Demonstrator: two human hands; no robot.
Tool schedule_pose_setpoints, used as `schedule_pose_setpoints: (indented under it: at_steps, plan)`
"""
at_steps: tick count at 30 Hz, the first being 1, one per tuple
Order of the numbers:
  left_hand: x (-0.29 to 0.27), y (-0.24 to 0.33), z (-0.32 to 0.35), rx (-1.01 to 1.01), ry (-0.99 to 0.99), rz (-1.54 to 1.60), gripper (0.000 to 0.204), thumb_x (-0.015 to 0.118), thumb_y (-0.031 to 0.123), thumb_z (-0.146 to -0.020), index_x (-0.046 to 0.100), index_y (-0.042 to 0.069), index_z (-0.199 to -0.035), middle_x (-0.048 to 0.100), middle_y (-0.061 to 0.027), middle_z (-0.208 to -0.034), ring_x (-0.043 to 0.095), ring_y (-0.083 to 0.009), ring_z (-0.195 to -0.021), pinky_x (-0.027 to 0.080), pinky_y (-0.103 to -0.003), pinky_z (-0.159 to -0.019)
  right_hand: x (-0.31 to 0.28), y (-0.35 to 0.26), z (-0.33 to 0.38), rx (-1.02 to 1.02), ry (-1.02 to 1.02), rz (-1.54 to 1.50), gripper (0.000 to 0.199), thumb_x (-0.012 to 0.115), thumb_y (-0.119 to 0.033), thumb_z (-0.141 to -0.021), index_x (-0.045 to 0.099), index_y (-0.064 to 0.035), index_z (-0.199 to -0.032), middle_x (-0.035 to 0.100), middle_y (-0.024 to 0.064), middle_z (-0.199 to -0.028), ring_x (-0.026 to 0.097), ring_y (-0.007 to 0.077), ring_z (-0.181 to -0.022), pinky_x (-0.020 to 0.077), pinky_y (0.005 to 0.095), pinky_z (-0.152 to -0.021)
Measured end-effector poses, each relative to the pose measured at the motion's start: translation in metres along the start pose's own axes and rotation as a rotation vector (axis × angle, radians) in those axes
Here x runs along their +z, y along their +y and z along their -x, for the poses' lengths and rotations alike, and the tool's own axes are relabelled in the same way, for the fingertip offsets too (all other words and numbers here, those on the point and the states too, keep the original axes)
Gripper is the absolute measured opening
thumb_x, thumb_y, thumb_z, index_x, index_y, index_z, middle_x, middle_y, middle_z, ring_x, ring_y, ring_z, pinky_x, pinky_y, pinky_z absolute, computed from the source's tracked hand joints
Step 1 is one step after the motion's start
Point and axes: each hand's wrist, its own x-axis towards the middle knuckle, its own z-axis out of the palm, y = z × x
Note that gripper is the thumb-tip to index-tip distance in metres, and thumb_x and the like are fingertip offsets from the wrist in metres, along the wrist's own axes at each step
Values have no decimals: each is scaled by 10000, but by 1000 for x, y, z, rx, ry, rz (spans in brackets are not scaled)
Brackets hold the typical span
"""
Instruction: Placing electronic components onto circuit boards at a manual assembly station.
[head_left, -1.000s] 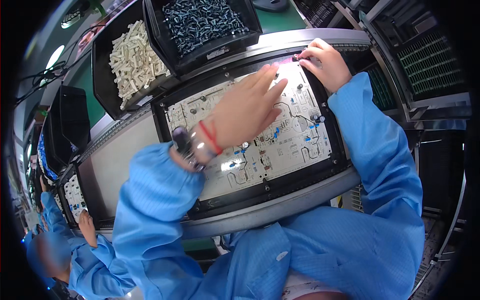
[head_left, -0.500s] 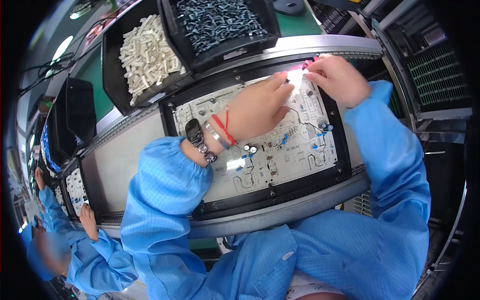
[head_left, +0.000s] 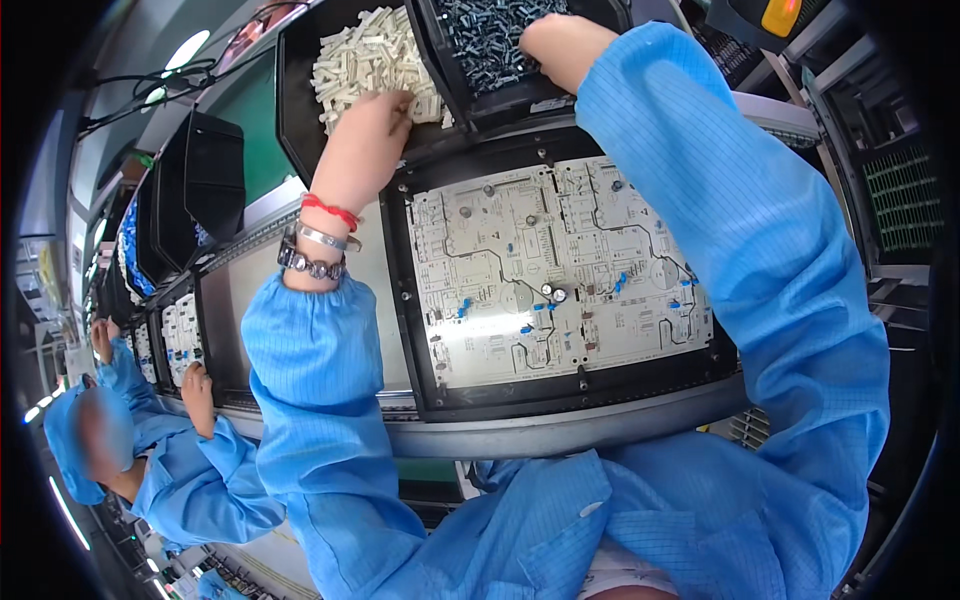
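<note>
My left hand (head_left: 365,148) reaches into a black bin (head_left: 298,125) of white plastic connectors (head_left: 365,58), its fingers bent together at the near edge of the pile. Whether a connector is between them is hidden. In the neighbouring black bin (head_left: 447,75), my right hand (head_left: 566,52) dips into small dark blue-black components (head_left: 490,45). Its fingers curl downward, and their tips are partly lost among the parts. Below both hands lies a white circuit board (head_left: 480,345) in a black frame (head_left: 402,330), carrying small blue parts and round capacitors (head_left: 553,293). My right sleeve covers its upper right side.
The frame sits on a metal-railed conveyor (head_left: 500,437). More black bins (head_left: 200,185) stand to the left. Farther left, a co-worker in blue (head_left: 175,480) has hands over other white boards (head_left: 181,340). A dark rack (head_left: 900,190) rises on the right.
Both hands have left the board's upper edge. My left hand moved up and left to the white connectors; my right moved up and left to the dark components. The view has shifted.
</note>
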Motion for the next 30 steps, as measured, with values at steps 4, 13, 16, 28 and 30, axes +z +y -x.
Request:
schedule_pose_setpoints:
  at_steps: [4,13,16,28,30]
  plan:
    - [0,-8,7,-127,-17,78,231,661,76,-743,664,22,-968,660,-159,-820,643,-291,-770,508,-340,-710,-3,-10,13,-84,96,-45,202,602,-151,-779,675,-84,-956,655,178,-847,642,318,-832,511,393,-750]
    - [-3,13,-1,-276,56,283,210,700,-6,-672,696,16,-880,654,-45,-686,611,-106,-646,479,-229,-605,-7,-1,25,-100,469,-304,114,666,-93,-730,671,-32,-826,651,156,-772,633,312,-745,495,357,-694]
    - [-4,0,17,-306,126,402,189,710,2,-691,689,-3,-879,651,-23,-673,604,-81,-633,477,-217,-586,-16,-29,41,-88,492,-530,136,664,-32,-754,671,0,-886,661,134,-760,651,218,-721,510,303,-669]
    - [-14,42,69,-316,425,840,127,628,52,-850,638,-33,-944,641,-23,-809,588,-62,-684,481,-179,-629,23,-143,163,-299,42,-939,150,686,-55,-744,648,-37,-888,624,87,-831,589,258,-782,476,336,-727]
    - [-8,45,79,-337,368,910,145,624,59,-855,634,-46,-955,641,-33,-815,598,-71,-694,486,-183,-644,36,-152,167,-358,-6,-948,138,689,-58,-740,642,-44,-869,620,80,-827,579,251,-784,463,338,-719]
